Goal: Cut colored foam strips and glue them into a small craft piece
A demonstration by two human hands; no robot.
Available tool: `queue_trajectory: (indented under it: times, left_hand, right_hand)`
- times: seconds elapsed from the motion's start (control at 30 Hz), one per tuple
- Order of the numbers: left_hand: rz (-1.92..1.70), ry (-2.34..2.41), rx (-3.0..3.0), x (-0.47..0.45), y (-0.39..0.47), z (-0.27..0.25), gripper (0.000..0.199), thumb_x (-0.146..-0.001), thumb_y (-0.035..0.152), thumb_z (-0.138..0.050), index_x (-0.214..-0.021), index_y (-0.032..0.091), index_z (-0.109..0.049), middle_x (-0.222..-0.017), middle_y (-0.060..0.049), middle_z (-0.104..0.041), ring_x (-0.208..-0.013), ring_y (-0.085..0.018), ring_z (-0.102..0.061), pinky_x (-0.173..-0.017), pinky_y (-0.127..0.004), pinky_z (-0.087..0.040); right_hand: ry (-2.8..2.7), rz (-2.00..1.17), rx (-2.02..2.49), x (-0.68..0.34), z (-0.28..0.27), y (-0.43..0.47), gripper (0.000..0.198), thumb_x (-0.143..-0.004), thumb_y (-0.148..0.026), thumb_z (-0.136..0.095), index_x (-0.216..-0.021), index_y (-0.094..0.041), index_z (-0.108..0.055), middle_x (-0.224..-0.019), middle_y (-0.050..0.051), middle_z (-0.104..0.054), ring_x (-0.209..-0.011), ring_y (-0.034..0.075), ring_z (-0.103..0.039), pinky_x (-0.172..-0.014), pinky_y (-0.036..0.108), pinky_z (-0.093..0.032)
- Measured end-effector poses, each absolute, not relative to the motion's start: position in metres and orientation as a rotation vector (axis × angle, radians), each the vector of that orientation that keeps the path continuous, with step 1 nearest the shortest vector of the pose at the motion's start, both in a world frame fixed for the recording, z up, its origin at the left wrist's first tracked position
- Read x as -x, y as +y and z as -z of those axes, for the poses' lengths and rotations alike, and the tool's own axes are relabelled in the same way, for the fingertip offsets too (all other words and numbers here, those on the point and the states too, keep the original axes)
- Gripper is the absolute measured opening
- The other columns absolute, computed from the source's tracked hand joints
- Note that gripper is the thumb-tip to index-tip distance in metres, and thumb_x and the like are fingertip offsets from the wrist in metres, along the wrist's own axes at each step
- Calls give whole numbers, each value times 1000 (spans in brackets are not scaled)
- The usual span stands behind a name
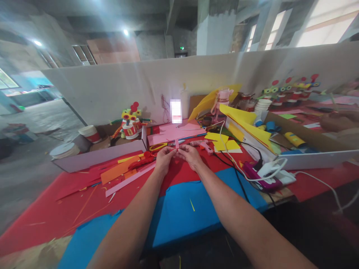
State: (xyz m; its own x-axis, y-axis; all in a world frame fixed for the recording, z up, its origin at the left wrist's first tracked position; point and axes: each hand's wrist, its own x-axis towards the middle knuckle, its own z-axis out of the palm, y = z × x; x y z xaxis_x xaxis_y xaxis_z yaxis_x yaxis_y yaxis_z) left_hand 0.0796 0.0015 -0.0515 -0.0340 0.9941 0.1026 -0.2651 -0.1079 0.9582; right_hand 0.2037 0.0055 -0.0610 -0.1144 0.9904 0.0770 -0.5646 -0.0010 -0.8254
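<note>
Centrally, short pink strip (177, 143) jutting beyond left grip (165, 157) and right grip (191, 155), both pinching its near end

Cup figures (129, 130): I have them near nine o'clock, in a low box (103, 158).
Pink bottle (223, 97): upright at two o'clock in my view.
Pillar (215, 35): one o'clock, behind the white partition (112, 89).
Purple power strip (251, 171): four o'clock as I see it, cables attached.
</note>
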Motion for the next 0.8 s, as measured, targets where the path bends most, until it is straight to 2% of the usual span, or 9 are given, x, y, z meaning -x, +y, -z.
queue_trajectory:
  times: [0.2,0.43,0.63,0.8]
  left_hand:
    - [-1397,996,-1103,-80,0,52,33,-55,36,-83,-66,14,-61,-53,1,-61,-44,-8,-50,-45,-21,-40]
    - [-1379,996,-1107,-81,0,50,35,-53,38,-84,-65,14,-61,-53,0,-61,-46,-10,-52,-45,-21,-41]
    - [-1443,1077,-1123,-78,-1,49,34,-58,41,-82,-62,15,-61,-48,2,-55,-43,-8,-46,-43,-21,-37]
    - [-1542,1067,-1101,-77,3,51,34,-63,44,-79,-63,16,-60,-51,3,-54,-47,-8,-49,-47,-20,-38]
  right_hand:
    - [-896,-1444,721,-204,63,9,32,-52,-31,-86,-71,-16,-65,-66,-1,-68,-61,11,-66,-66,27,-60]
    - [-857,-1395,764,-202,65,12,29,-53,-30,-85,-66,-17,-62,-58,-3,-64,-54,11,-63,-61,26,-59]
    - [-823,-1347,818,-204,67,15,22,-60,-27,-80,-69,-17,-62,-60,-2,-64,-58,14,-66,-68,31,-59]
    - [-697,-1361,736,-204,71,19,25,-60,-23,-81,-73,-18,-61,-66,-3,-64,-64,14,-68,-73,32,-60]
